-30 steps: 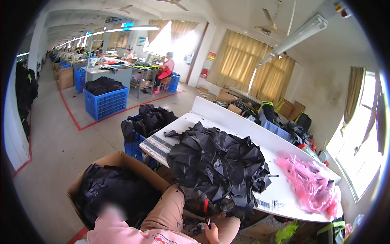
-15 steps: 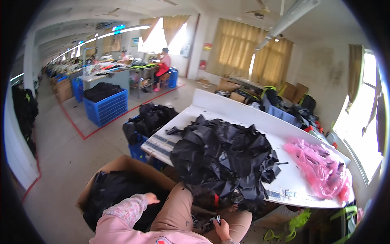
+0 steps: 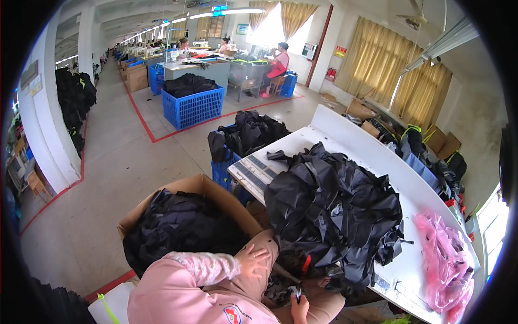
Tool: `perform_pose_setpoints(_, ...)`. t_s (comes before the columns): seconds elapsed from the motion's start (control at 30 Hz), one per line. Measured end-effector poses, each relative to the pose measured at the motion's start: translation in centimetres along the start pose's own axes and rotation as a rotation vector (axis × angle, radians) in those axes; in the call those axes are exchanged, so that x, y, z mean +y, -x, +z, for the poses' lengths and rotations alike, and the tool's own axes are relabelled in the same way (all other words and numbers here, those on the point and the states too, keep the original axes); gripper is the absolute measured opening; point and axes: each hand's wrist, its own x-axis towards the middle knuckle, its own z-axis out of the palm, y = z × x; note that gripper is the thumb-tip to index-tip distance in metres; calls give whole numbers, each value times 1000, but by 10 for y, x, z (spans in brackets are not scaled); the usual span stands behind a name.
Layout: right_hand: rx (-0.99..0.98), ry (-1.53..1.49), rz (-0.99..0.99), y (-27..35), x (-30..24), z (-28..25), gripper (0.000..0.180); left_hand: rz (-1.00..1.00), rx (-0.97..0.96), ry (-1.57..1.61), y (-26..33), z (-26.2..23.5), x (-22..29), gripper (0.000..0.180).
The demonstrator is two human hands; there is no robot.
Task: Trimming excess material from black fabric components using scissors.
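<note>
My left hand (image 3: 253, 263) lies open on my left thigh, its fingers spread over the tan trousers. Low in the view, my right hand (image 3: 300, 310) is closed around a small black-and-silver tool (image 3: 299, 294), too small to name surely. Black fabric pieces (image 3: 334, 208) form a large crumpled heap on the white table (image 3: 407, 189) before me. Some of them hang over its near edge above my lap. On my left, beside my knee, stands a cardboard box (image 3: 202, 184) filled with more black fabric (image 3: 183, 227). A narrow red strip (image 3: 306, 263) shows between my knees, under the heap.
A crumpled pink plastic bag (image 3: 445, 264) lies at the table's right end. Behind the table's left corner, a blue crate (image 3: 222, 171) holds black items. Another blue crate (image 3: 194, 110) stands farther off on the floor. People sit at sewing tables in the background. A white pillar (image 3: 51, 124) rises at left.
My left hand has moved from over the cardboard box onto my thigh. The view has swung left, so the table appears farther right. My right hand still holds the small tool.
</note>
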Motion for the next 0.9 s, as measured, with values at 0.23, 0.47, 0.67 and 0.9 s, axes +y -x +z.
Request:
perform_pose_setpoints(0.23,-69,-47,87,-9,-19,-6,36,-33,-130,274,-63,-67,-52,46)
perform_pose_setpoints(0.47,-135,-78,288,-19,-29,-16,34,57,284,975,-138,-187,-59,16)
perform_pose_setpoints(0.67,-84,-96,308,-14,-23,-19,33,-290,641,1030,-247,-220,-97,23)
perform_pose_setpoints(0.9,-140,-84,337,-6,-20,-21,35,-308,546,-277,-317,-222,-75,50)
